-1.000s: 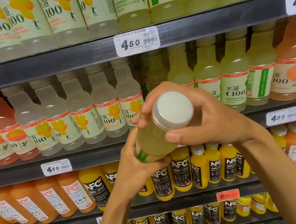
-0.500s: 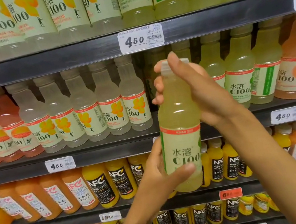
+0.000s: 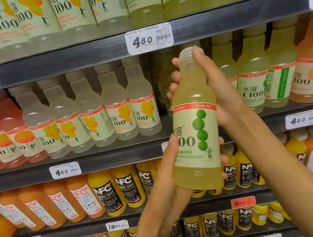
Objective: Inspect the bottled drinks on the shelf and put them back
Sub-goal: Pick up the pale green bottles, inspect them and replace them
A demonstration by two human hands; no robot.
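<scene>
Two hands grip one lime bottle (image 3: 194,124): left (image 3: 166,170) low, right (image 3: 216,88) high.

Pale yellow-green bottle (image 3: 192,116), cream label (image 3: 197,138) with green circles, red band.

Both hands grip upright lime bottle (image 3: 194,124): left hand (image 3: 168,175) at base, right hand (image 3: 218,88) at neck.

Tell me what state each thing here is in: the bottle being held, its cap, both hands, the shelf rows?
Green lime bottle: upright, lifted off the shelf, full.
Cap: on.
Left hand: holds the bottle's lower part.
Right hand: holds its neck and top.
Shelf bottles: upright in rows.
Price tag: fixed to shelf edge.
</scene>
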